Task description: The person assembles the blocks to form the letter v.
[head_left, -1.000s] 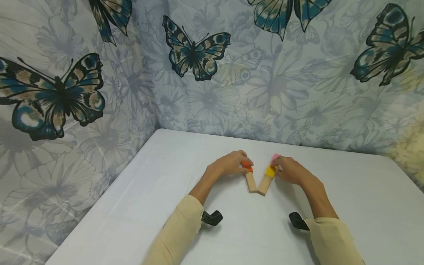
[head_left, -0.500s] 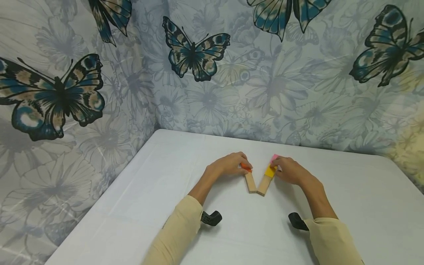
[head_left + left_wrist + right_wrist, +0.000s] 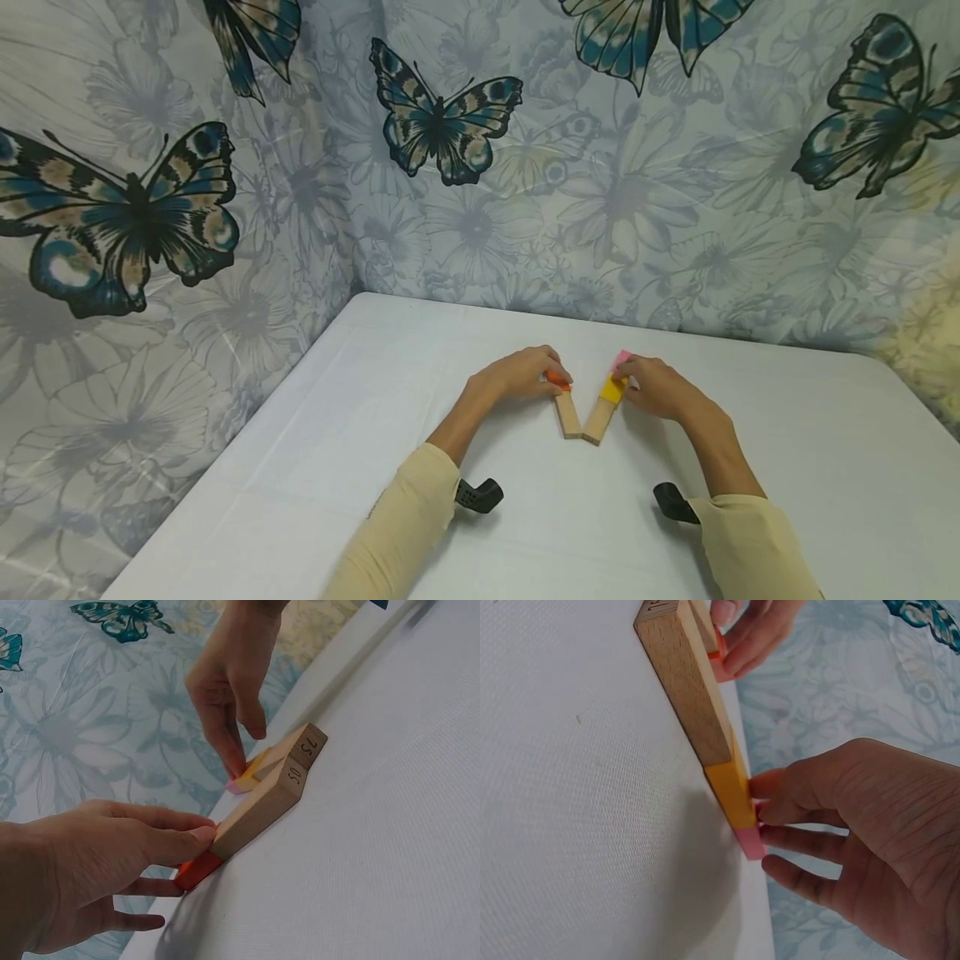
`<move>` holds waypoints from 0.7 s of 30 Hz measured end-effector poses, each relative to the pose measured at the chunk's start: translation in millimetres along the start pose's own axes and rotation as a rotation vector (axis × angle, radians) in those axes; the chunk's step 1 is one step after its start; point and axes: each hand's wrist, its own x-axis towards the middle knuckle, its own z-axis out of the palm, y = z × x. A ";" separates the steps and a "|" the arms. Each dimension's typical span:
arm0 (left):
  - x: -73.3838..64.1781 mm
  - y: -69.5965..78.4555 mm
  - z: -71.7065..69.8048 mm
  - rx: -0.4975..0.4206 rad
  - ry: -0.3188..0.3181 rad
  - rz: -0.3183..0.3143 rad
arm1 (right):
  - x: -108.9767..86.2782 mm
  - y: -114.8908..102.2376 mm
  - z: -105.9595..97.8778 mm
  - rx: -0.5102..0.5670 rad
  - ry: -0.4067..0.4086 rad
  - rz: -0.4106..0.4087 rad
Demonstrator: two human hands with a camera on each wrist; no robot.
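Observation:
Two rows of blocks form a V on the white table. In the left row, a plain wooden block marked 50 meets an orange block. My left hand grips the orange block, its thumb and forefinger near the seam. The right row has a wooden block marked 75, a yellow block and a pink block at the far end. My right hand pinches the yellow block, with other fingers beside the pink one. The wooden blocks' near ends touch at the V's point.
The white table reaches back to a fabric wall printed with flowers and butterflies. Black wrist devices stick out from both cuffs, the left device and the right device, low over the table.
My left hand and the orange block have shifted very slightly toward me. The right hand and its row look still.

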 end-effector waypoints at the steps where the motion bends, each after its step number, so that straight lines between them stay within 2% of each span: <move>1: -0.3 0.0 -0.3 -0.002 0.001 0.001 | 0.0 -0.3 -0.1 0.000 0.000 -0.002; 10: -0.7 -0.4 -0.4 0.013 0.012 0.002 | 0.3 -1.4 -0.7 0.010 -0.005 -0.003; 21: -3.4 3.4 -1.7 0.021 0.022 -0.027 | 2.2 1.5 1.1 -0.002 -0.013 -0.002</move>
